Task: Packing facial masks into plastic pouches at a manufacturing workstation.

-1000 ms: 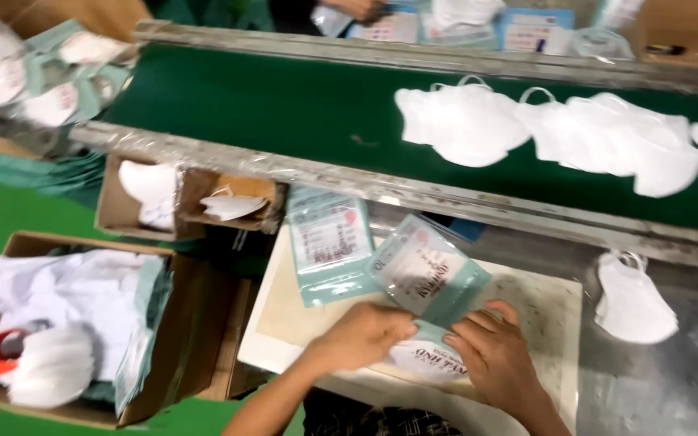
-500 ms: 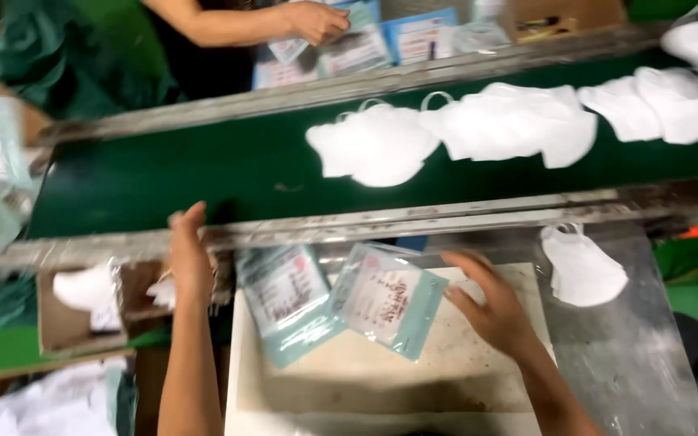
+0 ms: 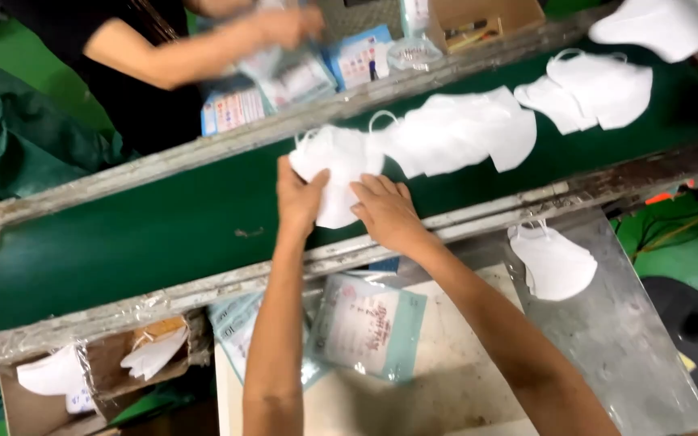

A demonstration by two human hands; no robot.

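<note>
A green conveyor belt (image 3: 139, 234) runs across the view, carrying a row of white face masks (image 3: 462, 133). Both my hands reach over its near rail onto the nearest white mask (image 3: 337, 161). My left hand (image 3: 299, 194) grips that mask's left edge. My right hand (image 3: 385, 211) closes its fingers over the lower right edge. Below my arms, printed clear packets (image 3: 369, 323) lie on a white board (image 3: 446, 387).
One more mask (image 3: 555, 260) lies on the metal table at the right. Cardboard boxes (image 3: 107, 371) with masks sit lower left. Across the belt, another person's arm (image 3: 195, 52) handles packets (image 3: 292, 77). More masks (image 3: 599, 85) lie further right on the belt.
My hands left the packets on the board and reached up over the rail onto the belt. They now hold a white mask there. The masks have moved along the belt.
</note>
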